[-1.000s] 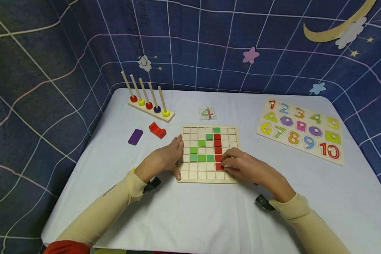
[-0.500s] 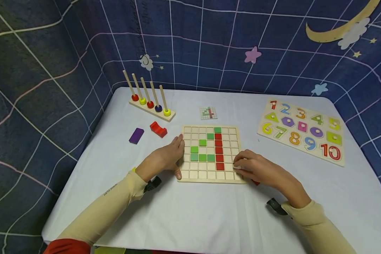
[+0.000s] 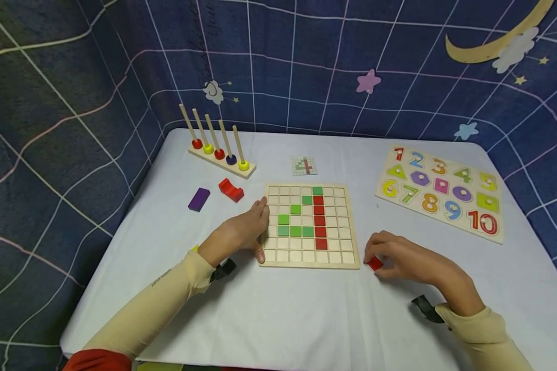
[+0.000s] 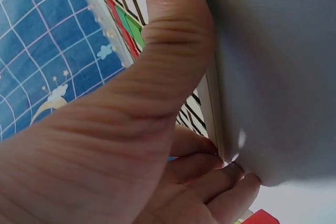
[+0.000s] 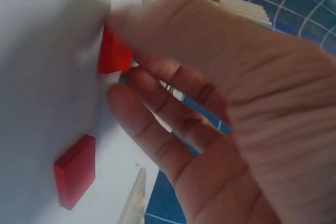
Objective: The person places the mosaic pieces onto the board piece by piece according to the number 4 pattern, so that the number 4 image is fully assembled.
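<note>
A square wooden grid board lies on the white table, with a column of red tiles and several green tiles in its cells. Spread along the board's left edge, my left hand rests with fingers straight and thumb at the near corner. To the right of the board, my right hand pinches a loose red square tile between thumb and fingertips, low over the cloth. A second red tile lies on the table in the right wrist view; in the head view the hand hides it.
Behind the board lies a small pattern card. Back left stands a peg stacker with coloured rings; a purple block and a red curved block lie before it. A number puzzle board lies at right.
My right hand has moved off the board, to the right and nearer to me, down to the red tile beside it. The left hand has stayed at the board's edge.
</note>
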Motion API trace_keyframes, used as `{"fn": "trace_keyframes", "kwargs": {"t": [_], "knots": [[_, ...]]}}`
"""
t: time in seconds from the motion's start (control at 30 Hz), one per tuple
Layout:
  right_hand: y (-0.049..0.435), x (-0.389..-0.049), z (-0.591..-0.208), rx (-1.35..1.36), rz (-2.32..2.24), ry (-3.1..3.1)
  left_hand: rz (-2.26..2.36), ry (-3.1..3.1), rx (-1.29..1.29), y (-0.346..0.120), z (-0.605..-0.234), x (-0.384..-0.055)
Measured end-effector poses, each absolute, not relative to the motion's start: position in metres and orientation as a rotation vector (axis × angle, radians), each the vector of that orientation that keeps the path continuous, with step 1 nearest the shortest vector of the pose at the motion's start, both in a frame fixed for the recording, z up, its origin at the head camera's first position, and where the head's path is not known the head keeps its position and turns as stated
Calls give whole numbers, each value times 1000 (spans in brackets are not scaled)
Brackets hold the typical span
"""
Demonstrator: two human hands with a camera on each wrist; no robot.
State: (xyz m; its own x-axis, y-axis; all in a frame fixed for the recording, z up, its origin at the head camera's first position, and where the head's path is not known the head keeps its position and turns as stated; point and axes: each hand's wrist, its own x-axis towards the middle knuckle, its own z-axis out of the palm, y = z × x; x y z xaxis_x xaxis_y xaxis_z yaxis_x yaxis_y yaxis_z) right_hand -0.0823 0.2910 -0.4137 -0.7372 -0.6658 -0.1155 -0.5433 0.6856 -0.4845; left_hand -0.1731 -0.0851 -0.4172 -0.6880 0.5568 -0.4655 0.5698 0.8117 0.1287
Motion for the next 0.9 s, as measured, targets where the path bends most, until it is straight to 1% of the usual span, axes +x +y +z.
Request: {"fn": "trace_keyframes", "kwargs": {"t": [0.17, 0.43, 0.9], "knots": [[289, -84, -419, -1041, -595, 2659, -13, 2501, 831, -86, -415, -172], [288, -86, -419, -1007, -588, 2678, -18, 2493, 804, -87, -414, -171], [284, -85, -419, -1045, -588, 2700, -5, 2491, 801, -86, -417, -173]]}}
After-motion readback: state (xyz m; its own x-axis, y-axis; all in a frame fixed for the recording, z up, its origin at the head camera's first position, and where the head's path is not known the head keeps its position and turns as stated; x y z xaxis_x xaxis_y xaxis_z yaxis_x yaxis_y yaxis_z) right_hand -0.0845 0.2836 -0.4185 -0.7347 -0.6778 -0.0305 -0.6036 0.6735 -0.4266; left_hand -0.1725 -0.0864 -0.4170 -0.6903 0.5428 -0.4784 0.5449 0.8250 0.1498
